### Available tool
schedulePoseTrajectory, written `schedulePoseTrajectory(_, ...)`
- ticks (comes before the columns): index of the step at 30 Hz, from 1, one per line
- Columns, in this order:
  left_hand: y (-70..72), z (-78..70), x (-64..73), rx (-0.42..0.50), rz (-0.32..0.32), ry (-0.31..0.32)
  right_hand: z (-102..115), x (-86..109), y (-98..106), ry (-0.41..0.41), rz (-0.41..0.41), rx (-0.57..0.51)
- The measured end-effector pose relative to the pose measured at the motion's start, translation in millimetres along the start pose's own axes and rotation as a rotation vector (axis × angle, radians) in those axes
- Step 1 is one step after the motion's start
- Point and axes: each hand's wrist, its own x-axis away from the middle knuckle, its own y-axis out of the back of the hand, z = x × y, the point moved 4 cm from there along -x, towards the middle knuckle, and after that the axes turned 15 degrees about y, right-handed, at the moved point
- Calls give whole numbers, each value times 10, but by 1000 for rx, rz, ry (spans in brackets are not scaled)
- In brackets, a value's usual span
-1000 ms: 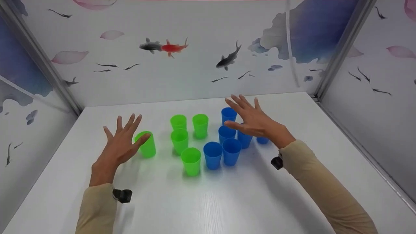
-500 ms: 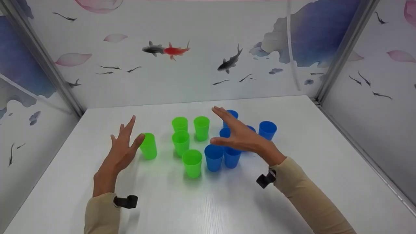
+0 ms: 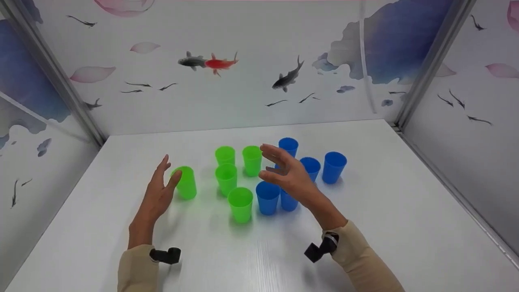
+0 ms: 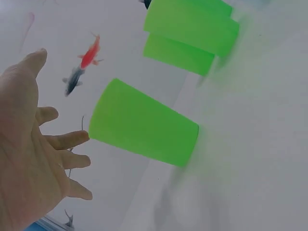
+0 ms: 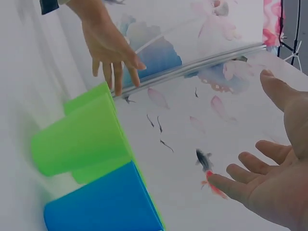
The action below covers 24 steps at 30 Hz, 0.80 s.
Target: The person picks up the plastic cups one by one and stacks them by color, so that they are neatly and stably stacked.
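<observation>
Beside the leftmost green cup [image 3: 187, 184] is my left hand [image 3: 156, 194], thumb overlapping the cup's rim in the head view. In the left wrist view that hand [image 4: 29, 154] has its fingers spread, with one fingertip right at the green cup's [image 4: 144, 125] rim and nothing in the palm. My right hand [image 3: 294, 178] hovers over the blue cups, fingers slightly bent and thumb apart, holding nothing. It hides part of a blue cup [image 3: 288, 199] behind it. The right wrist view shows this hand [image 5: 274, 187] palm up-tilted, apart from the nearest blue cup [image 5: 103, 204].
Several more green cups [image 3: 240, 205] stand upright mid-table, and several blue cups [image 3: 334, 168] stand to their right. The white table [image 3: 227, 263] is enclosed by panels [image 3: 243, 28] printed with fish and petals. A metal post [image 3: 434, 61] marks the right rear corner.
My right hand has moved left and nearer, uncovering the far-right blue cup, and its fingers have bent somewhat. My left hand has turned edge-on and shifted slightly right. The cups have stayed in place.
</observation>
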Motion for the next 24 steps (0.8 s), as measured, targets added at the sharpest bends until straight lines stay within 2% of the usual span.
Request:
schedulePoseTrajectory(5,-7,33,-30,57,-13,18,-19,51,-156,-5,25,-77)
schedulePoseTrajectory(13,-50,73,-76,104,-4,62,-136,100,-408,-39,69,-90)
schedulePoseTrajectory(19,-94,115,-88,95,11,87,-181,160,-515,-74,68,-50)
schedulePoseTrajectory(24,-101,133,-96,96,4,74,-192,181,-569,-77,59,-5)
